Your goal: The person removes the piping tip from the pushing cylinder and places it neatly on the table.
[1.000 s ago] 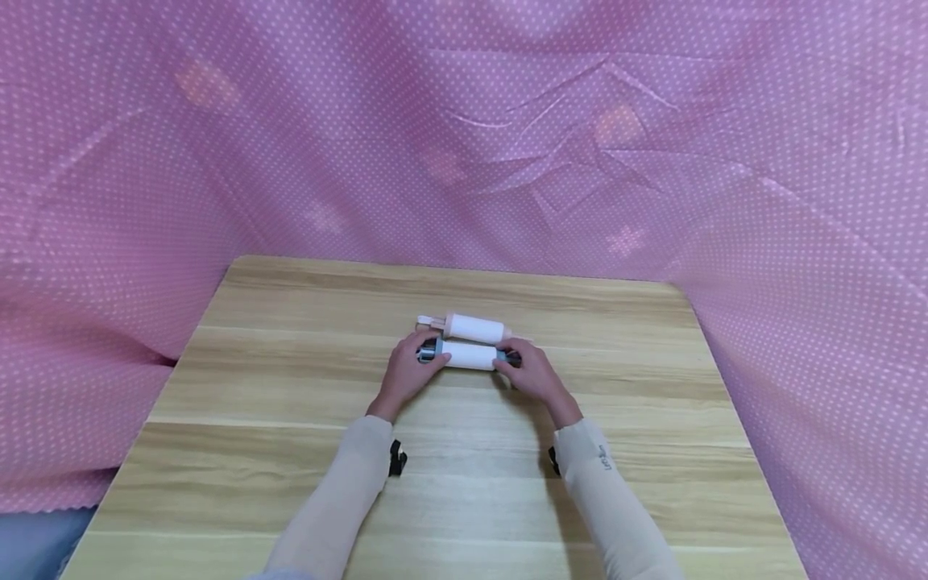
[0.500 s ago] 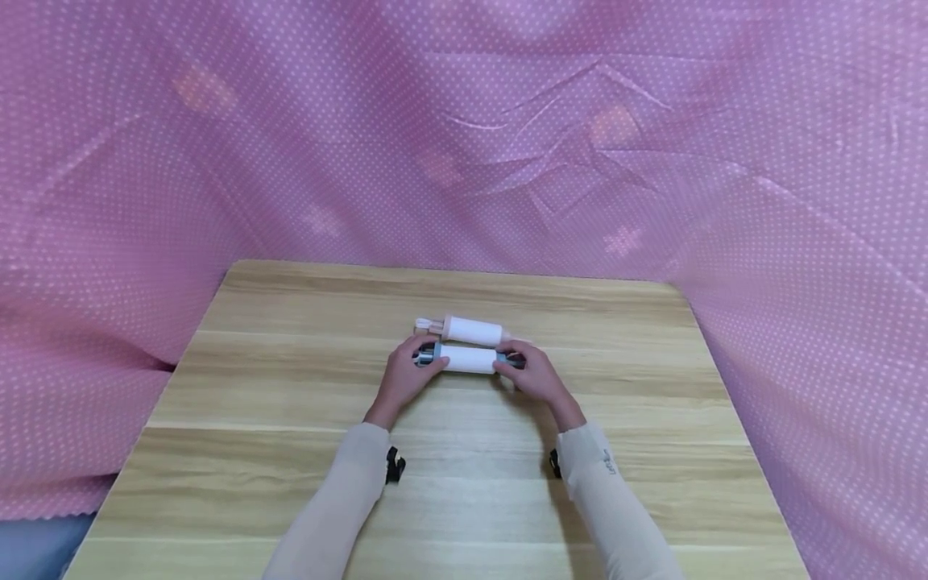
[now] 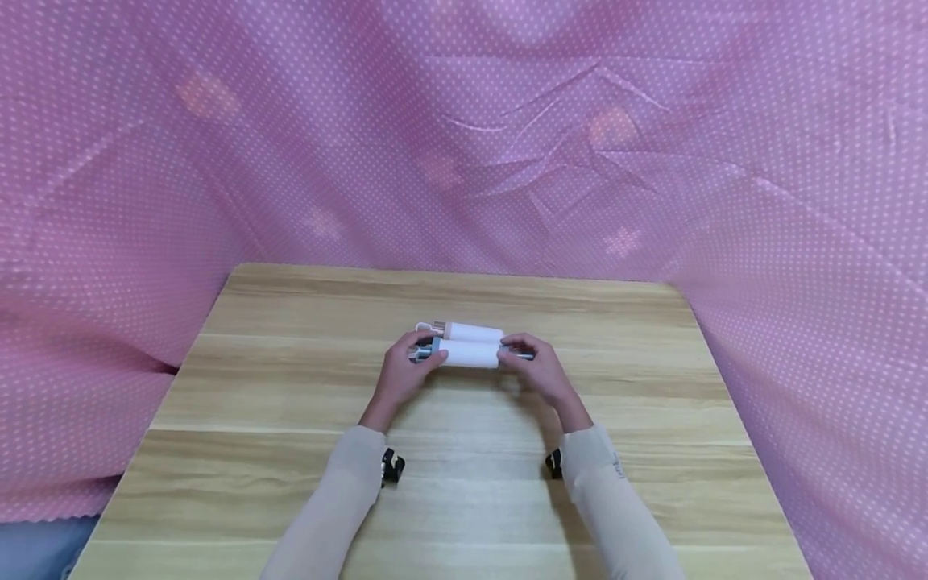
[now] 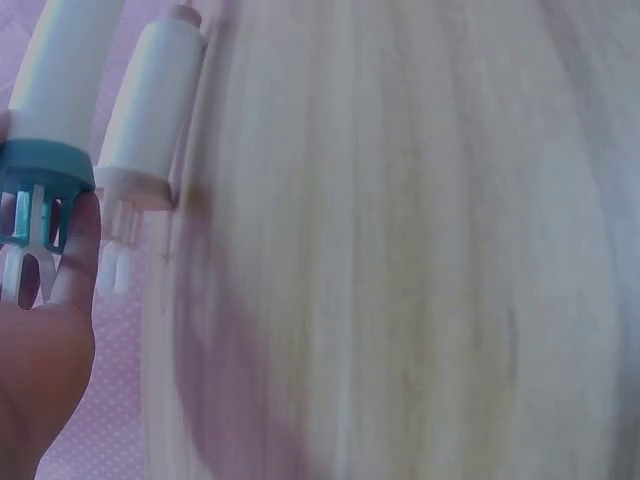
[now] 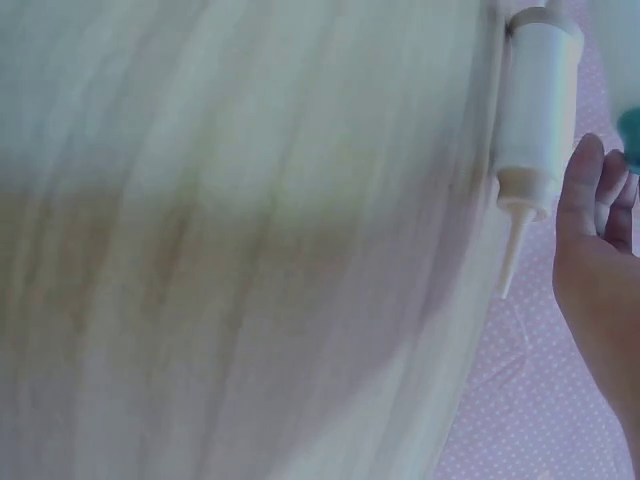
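An icing syringe with a white barrel [image 3: 467, 354], a teal collar [image 4: 45, 165] and a plunger with a loop handle lies crosswise between both hands. My left hand [image 3: 403, 372] grips its collar and plunger end, thumb along the near side. At the other end my right hand [image 3: 540, 370] pinches the teal nozzle base [image 5: 630, 135], and the thin tip pokes out past the fingers. Just behind it a second icing syringe [image 3: 474, 332], white with pale pink ends, lies on the table; the teal one partly covers it in the head view.
The wood-grain table [image 3: 464, 499] runs under both forearms. A pink dotted cloth [image 3: 464, 161] hangs behind it and along its sides. Each sleeve cuff carries a black wrist camera [image 3: 393, 466].
The teal syringe has risen a little in the head view and now overlaps the pink one more. My right hand has shifted slightly right, and more of the teal syringe's tip shows.
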Demonstrator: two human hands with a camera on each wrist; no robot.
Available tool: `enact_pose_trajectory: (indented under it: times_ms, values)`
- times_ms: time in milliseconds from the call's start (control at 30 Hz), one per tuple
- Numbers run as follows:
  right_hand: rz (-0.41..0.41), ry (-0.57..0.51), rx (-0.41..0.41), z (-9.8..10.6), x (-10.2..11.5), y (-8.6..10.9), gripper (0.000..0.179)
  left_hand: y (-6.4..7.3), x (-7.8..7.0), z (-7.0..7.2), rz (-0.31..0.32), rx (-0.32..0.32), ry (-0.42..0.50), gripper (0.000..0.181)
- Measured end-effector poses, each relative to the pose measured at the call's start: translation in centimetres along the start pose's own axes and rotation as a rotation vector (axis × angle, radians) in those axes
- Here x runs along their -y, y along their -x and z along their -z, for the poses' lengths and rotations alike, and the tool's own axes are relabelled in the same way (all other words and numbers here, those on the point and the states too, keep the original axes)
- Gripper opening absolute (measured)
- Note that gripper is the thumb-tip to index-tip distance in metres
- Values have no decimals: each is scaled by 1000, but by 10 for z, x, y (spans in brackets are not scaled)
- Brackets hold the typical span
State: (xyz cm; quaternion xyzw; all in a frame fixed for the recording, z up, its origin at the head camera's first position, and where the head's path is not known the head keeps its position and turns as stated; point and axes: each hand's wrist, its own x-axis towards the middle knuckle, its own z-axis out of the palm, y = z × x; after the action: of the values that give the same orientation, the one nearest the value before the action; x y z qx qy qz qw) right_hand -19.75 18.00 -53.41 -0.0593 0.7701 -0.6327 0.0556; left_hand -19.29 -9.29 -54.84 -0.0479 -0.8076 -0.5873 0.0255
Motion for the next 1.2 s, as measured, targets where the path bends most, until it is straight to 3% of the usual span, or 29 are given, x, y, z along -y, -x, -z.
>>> enact_pose_trajectory:
  times_ms: [300,567,800,1200]
  values:
    - [-69,-163,58,0,5,3,30,2,-10,7,2,38,14,53]
    - [-12,-187,65,4,23,8,29,-2,-27,26,-72,138,15,58]
    - [33,-170,68,6,41,11,26,1,-45,42,-75,202,86,50]
    - [68,-194,109,12,54,25,29,9,-62,44,-101,228,170,41]
